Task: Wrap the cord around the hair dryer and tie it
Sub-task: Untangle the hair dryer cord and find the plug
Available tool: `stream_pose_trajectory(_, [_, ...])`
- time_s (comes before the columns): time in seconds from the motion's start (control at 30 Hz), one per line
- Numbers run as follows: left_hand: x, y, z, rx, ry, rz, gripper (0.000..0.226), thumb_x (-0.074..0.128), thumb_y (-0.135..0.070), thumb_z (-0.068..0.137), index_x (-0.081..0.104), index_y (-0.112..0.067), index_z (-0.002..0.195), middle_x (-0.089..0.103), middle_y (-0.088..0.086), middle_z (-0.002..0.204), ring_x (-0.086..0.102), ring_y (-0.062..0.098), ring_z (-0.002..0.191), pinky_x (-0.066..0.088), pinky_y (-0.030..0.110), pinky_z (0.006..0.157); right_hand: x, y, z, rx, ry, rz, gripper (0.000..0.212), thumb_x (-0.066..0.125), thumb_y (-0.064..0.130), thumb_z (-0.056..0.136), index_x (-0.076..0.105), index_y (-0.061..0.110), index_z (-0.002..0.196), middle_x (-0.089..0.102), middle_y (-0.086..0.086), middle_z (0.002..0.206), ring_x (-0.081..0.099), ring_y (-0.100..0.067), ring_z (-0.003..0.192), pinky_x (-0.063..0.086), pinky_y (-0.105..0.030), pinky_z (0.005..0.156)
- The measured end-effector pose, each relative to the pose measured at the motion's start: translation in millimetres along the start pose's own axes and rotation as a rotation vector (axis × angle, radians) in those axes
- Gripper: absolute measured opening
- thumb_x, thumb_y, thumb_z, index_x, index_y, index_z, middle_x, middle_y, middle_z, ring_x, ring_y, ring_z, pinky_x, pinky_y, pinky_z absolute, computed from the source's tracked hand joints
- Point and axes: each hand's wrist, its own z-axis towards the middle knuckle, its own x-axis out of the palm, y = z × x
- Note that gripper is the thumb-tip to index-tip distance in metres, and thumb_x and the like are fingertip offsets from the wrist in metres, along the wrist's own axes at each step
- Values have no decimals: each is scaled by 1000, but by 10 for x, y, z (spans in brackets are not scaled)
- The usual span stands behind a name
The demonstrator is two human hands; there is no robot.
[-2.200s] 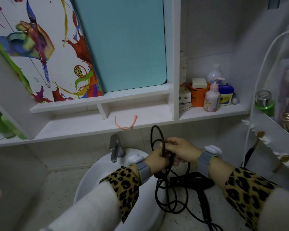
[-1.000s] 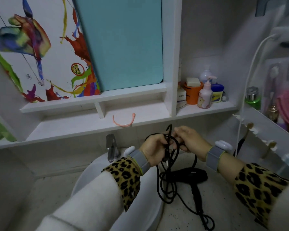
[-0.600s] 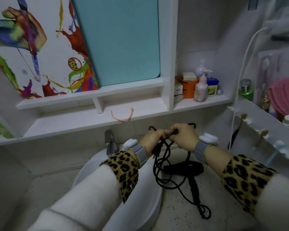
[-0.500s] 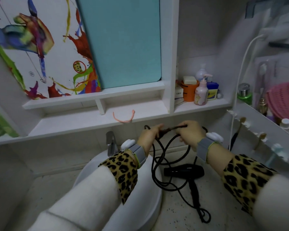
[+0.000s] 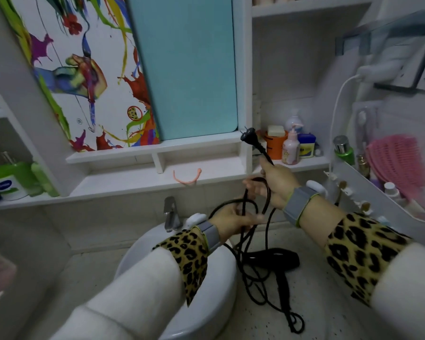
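Note:
A black hair dryer (image 5: 272,258) lies on the speckled counter to the right of the basin, its handle pointing toward me. Its black cord (image 5: 252,285) runs up in loose loops to both hands. My left hand (image 5: 231,219) grips a bundle of cord loops above the basin's right rim. My right hand (image 5: 276,181) is higher and to the right, closed on the cord just below the plug (image 5: 249,138), which sticks up in front of the shelf.
A white basin (image 5: 201,298) with a chrome tap (image 5: 170,213) sits below my left arm. A pink tie (image 5: 187,176) lies on the shelf behind. Bottles and jars (image 5: 290,146) crowd the right shelf. A white rack with a pink brush (image 5: 393,163) stands at the right.
My right hand has pulled the plug end out of the bundle and lifted it up and right. The left hand has dropped a little, still holding the loops. The dryer has stayed put.

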Motion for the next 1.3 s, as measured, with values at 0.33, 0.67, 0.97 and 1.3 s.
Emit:
stream_pose_trajectory(0.33, [-631,-307,-333,-74,-660,-694,19,72,-34,84,64,-23,71,54,-10,53,49,6,52,33,21,57,-518,287,64,-56,-146,-175,48,42,46,96,50,5,118,65,-16,104,67,-23,75,54,-35,69])
stream_pose_trajectory(0.67, [-554,-375,-377,-20,-714,-902,31,50,-31,100,56,-18,72,52,-7,54,53,11,59,44,32,64,-458,268,-18,-170,-97,-283,31,43,35,97,52,12,115,69,-13,92,65,-20,61,46,-27,52])
stream_pose_trajectory(0.97, [-302,-470,-233,5,-557,-1133,28,43,-20,100,51,-17,73,49,-4,70,56,14,68,32,67,102,-329,-292,-297,-12,242,-515,25,37,33,100,49,13,111,70,-17,92,70,-34,83,57,-44,77])
stream_pose_trajectory(1.3, [-283,-395,-322,-23,-329,-1014,59,37,-67,92,67,-19,109,63,12,108,60,30,106,49,53,90,-313,-330,-177,-76,317,-670,16,62,28,88,65,13,86,41,1,52,31,-12,39,28,-21,39])
